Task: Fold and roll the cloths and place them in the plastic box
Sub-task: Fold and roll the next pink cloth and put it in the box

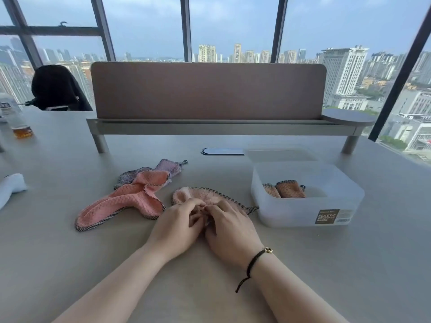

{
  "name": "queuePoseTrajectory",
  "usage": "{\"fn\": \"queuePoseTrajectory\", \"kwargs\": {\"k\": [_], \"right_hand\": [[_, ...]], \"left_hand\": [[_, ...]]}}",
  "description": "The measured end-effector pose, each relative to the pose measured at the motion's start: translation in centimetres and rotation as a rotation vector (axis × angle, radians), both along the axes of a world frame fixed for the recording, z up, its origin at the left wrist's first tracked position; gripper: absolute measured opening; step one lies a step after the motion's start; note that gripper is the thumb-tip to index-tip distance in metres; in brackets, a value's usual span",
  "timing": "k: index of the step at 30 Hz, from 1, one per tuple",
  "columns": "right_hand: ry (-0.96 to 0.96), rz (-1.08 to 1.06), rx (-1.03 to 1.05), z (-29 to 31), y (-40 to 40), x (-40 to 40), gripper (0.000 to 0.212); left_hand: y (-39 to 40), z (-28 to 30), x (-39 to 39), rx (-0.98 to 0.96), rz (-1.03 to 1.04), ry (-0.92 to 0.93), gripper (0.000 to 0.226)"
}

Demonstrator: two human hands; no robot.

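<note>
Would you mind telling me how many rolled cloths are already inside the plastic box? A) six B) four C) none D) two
D: two rolled cloths lie side by side at the left end of the plastic box, while both hands work a third cloth on the table.

both forearms are left bare. a black cord bracelet (253, 264) with a small gold bead is worn on the right wrist.
</note>
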State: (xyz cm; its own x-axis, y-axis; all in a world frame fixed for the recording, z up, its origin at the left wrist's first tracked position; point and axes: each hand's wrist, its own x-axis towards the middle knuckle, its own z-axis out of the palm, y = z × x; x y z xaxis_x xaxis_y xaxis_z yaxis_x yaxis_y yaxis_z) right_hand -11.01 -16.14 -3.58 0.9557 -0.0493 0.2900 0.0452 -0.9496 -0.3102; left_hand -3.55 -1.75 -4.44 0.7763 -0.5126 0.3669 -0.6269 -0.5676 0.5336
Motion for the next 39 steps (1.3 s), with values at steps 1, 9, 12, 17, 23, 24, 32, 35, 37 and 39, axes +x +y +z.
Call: {"fn": "queuePoseTrajectory", "kwargs": {"k": [1, 9, 12, 17, 23, 24, 32, 35, 37, 39], "right_hand": [[-0.016, -0.037, 0.006, -0.4, 0.0, 0.0, 0.040], [-0.092, -0.200, 0.051, -1.3, -1.6, -1.8, 0.019], [-0.140, -0.268, 0.171, -1.1, -1.7, -2.5, 0.023], [-0.147, -0.276, 0.349, -0.9, -1.1, -3.9, 0.043], [-0.167, -0.204, 0.538, -0.3, -0.1, -4.5, 0.035], [-0.162, -0.173, 0.591, -0.1, 0.0, -4.7, 0.036], [-0.044, 0.000, 0.510, -0.7, -1.4, -6.3, 0.039], [-0.023, -0.023, 0.415, -0.7, -1.4, -6.6, 0.040], [-0.038, -0.057, 0.427, -0.4, -1.0, -6.6, 0.038], [-0.079, -0.074, 0.478, 0.1, -0.4, -6.6, 0.030]], "left_hand": [[0.7, -0.2, -0.1, -0.031, -0.008, 0.015, 0.025], [2.9, -0.8, -0.9, -0.153, 0.036, -0.033, 0.026], [3.2, -0.8, -1.1, -0.163, 0.067, -0.072, 0.031], [3.2, -0.4, -2.3, -0.090, 0.045, -0.146, 0.019], [2.3, -1.2, -4.5, 0.247, -0.060, -0.212, 0.056], [2.3, -1.3, -4.2, 0.234, -0.038, -0.221, 0.050], [4.0, -0.5, -3.1, -0.078, 0.249, -0.199, 0.026], [4.1, -0.5, -3.2, -0.153, 0.309, -0.269, 0.029], [3.7, -0.3, -4.1, -0.242, 0.284, -0.246, 0.028], [3.5, 0.3, -5.4, -0.308, 0.191, -0.224, 0.029]]}}
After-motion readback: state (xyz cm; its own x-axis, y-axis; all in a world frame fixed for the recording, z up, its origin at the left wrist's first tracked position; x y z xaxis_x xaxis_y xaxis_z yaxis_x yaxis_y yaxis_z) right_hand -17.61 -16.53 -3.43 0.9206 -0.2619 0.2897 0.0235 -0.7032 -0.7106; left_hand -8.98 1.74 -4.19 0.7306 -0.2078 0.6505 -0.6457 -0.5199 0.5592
